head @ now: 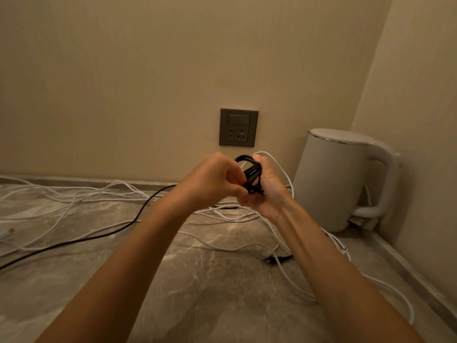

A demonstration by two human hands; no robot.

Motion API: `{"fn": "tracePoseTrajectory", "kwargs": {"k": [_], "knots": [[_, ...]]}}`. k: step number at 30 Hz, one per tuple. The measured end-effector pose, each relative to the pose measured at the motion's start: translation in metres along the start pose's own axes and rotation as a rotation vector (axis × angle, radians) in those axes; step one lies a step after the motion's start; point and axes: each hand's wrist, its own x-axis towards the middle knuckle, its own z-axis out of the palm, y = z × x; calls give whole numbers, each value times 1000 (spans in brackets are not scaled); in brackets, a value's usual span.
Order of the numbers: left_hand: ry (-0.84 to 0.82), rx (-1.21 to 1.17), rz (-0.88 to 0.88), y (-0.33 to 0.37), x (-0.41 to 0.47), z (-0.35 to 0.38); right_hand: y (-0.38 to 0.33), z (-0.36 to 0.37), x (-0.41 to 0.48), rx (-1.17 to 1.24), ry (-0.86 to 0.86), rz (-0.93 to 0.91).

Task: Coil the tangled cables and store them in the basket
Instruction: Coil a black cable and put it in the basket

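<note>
Two hands meet mid-air: right hand (268, 194) clenched round a bundle of black cable loops (252, 175), prob. so the coil can't spring open; left hand (212, 180) pinches a strand beside it, likely feeding the next turn. Its loose black tail (99, 237) trails left of the hands over grey marble counter (197, 280), tangled white cables (230, 216) beneath them. No basket in view; white plastic kettle (331, 179) right of hands, lid closed, contents hidden.

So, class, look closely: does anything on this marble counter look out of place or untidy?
Yes: thin white cables sprawl in tangled loops across the grey marble counter, crossed by a long black cable. Its end is bundled between the left hand and right hand.
</note>
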Motion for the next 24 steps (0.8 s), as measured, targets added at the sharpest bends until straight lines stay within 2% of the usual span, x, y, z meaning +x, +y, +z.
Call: {"fn": "tracePoseTrajectory", "kwargs": {"k": [12, 18, 21, 24], "knots": [[490, 328, 359, -9, 1, 32, 6, -1, 3, 249, -176, 116], [500, 301, 359, -11, -2, 36, 9, 3, 2, 217, -180, 134], [444, 239, 347, -12, -4, 38, 5, 4, 1, 169, -153, 113], [498, 120, 281, -14, -2, 36, 5, 4, 0, 114, -181, 124]]}}
